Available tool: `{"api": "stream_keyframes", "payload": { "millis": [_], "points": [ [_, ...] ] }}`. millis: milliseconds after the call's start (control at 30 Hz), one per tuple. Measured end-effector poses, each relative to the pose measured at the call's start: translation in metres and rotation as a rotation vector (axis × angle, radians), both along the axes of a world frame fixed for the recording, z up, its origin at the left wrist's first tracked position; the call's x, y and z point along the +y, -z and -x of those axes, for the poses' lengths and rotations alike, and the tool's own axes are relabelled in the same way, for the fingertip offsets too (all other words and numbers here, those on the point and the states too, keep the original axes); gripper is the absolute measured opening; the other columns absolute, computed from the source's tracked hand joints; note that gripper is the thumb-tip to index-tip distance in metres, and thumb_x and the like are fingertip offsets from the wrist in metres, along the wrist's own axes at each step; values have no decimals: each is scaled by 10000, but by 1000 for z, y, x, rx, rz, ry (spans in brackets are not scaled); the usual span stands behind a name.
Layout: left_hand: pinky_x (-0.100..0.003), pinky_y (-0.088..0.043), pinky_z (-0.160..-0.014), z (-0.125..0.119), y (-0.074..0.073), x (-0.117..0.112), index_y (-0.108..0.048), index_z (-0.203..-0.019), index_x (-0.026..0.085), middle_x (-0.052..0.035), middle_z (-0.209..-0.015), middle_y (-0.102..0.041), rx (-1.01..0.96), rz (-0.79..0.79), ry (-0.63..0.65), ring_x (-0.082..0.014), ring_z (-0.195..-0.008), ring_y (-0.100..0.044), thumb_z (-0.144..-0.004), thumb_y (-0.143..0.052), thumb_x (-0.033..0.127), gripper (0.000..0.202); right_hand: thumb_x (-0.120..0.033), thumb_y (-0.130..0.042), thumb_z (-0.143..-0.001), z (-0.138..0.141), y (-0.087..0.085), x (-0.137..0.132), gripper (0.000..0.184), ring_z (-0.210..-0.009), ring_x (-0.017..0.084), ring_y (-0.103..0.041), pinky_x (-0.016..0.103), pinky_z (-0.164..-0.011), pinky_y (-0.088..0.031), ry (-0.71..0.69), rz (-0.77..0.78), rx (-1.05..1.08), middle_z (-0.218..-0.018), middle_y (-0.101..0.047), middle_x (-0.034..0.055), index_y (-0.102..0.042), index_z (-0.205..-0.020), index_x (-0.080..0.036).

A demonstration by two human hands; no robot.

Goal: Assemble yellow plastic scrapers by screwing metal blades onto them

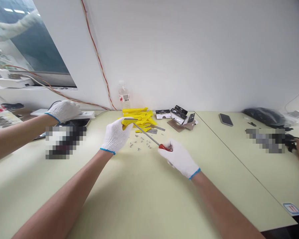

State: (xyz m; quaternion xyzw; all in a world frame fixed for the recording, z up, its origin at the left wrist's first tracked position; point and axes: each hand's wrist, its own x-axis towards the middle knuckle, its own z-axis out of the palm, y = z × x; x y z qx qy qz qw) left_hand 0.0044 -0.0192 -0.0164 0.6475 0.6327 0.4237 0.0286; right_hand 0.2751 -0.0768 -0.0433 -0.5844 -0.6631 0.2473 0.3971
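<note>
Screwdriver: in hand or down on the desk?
In hand: the right hand grips the screwdriver's red handle, its shaft pointing at the yellow plastic piece held in the left hand.

The left grip [116, 135] and right grip [179, 158] are white knit gloves hemmed in blue, the left around a bright yellow plastic piece [127, 122] and the right around a screwdriver [165, 147] with a red handle and grey steel shaft (a co-worker's glove [63, 111] at the far left matches, white with the same blue hem). A yellow pile of plastic pieces [139, 119] and small silver screws [141, 143] lie on the pale green tabletop [129, 199], beside black-and-white cards [178, 114]. A red-and-tan twisted wire [97, 53] runs down the white wall [189, 49].
</note>
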Motion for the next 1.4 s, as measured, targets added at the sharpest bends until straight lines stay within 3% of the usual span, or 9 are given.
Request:
{"api": "stream_keyframes", "payload": {
  "millis": [133, 267, 433, 500, 700, 833, 1033, 1233, 1400],
  "points": [
    [-282, -536, -808, -1, 1, 1, -802, -1146, 252, -35, -976, -804, -8, -25, -16, -210, -848, -720, -905, -619, 312, 308, -721, -60, -994, 9, -3, 7, 842, -866, 133, -706, 239, -546, -404, -33, -27, 24, -802, -675, 130, -733, -740, -285],
    [-291, -544, -862, -4, 3, -1, -803, -1161, 262, -30, -982, -807, -10, -27, 8, -203, -837, -725, -902, -625, 296, 316, -711, 169, -943, 7, -8, 6, 1009, -842, 136, -705, 253, -525, -362, -33, 3, 34, -736, -646, 152, -701, -687, -267],
    [-294, -546, -859, -5, 7, 1, -808, -1161, 271, -33, -1013, -806, 6, -30, -2, -208, -866, -731, -913, -624, 301, 310, -792, -402, -912, 3, -6, -3, 636, -559, 71, -581, 211, -486, -297, -164, 221, -26, -647, -601, 112, -672, -777, -232],
    [-299, -547, -868, -4, 7, 2, -808, -1162, 268, -37, -1012, -806, 7, -29, -14, -213, -876, -732, -914, -626, 302, 310, -728, -531, -886, 4, 0, -2, 505, -555, 73, -564, 218, -486, -318, -175, 178, -92, -668, -605, 98, -661, -824, -244],
    [-324, -543, -933, -5, 3, -1, -799, -1180, 258, -49, -1060, -804, 1, -20, -19, -231, -939, -738, -918, -619, 289, 320, -653, -450, -990, 2, 16, 9, 464, -824, 176, -668, 331, -608, -418, 6, -251, -365, -809, -635, 124, -703, -828, -299],
    [-322, -540, -942, -6, 2, -2, -799, -1178, 263, -47, -1051, -804, -10, -30, -22, -227, -929, -738, -920, -617, 298, 318, -661, -376, -1025, 2, 10, 6, 520, -810, 149, -672, 320, -648, -469, -54, -171, -363, -845, -657, 102, -726, -884, -303],
    [-312, -542, -904, -5, 4, -2, -802, -1172, 241, -51, -1007, -806, -8, 6, -3, -218, -870, -727, -911, -605, 300, 332, -706, -460, -964, 2, 1, -2, 496, -607, 76, -588, 219, -498, -379, -275, 313, -169, -829, -671, 77, -665, -983, -254],
    [-318, -534, -928, -5, 5, -1, -799, -1177, 241, -57, -1025, -804, 3, 3, -6, -220, -885, -725, -919, -595, 297, 333, -588, -535, -940, 4, 15, 5, 414, -749, 134, -621, 266, -614, -455, -31, -133, -338, -791, -621, 103, -621, -802, -207],
    [-319, -535, -908, -4, 6, -1, -795, -1180, 250, -55, -1047, -802, 14, -21, 2, -233, -928, -733, -929, -592, 296, 326, -617, -458, -998, 3, 12, 7, 489, -778, 141, -633, 242, -601, -443, -28, -164, -293, -822, -630, 117, -713, -861, -222]
  ]
}}
